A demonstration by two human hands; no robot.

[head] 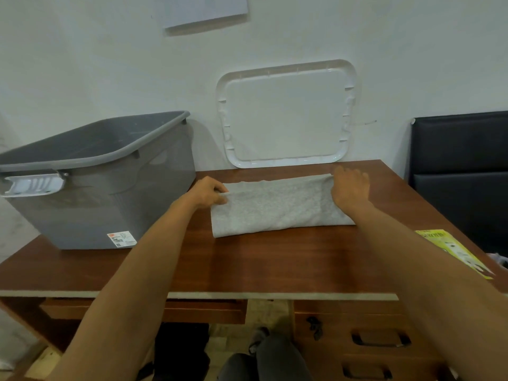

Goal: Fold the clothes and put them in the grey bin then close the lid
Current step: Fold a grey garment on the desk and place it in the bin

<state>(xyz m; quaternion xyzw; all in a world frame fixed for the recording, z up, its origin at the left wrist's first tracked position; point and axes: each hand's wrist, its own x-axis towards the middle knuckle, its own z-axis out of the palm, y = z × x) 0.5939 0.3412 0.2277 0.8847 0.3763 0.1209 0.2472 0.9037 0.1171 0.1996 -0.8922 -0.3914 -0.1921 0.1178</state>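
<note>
Grey garment (277, 207): long axis left-right. Left hand (207, 195) pinches left end; right hand (349, 189) atop right end (grip not discernible). Grey bin (110, 204) leftward, nearer left hand.

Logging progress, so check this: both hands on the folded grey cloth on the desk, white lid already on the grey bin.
Wrong: the head view shows the white lid leaning against the wall, not on the grey bin. Left hand and right hand are on the folded grey cloth on the desk.

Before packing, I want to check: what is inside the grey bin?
Only bare dark inner walls of the grey bin show, no clothes; the near wall hides its floor.
</note>
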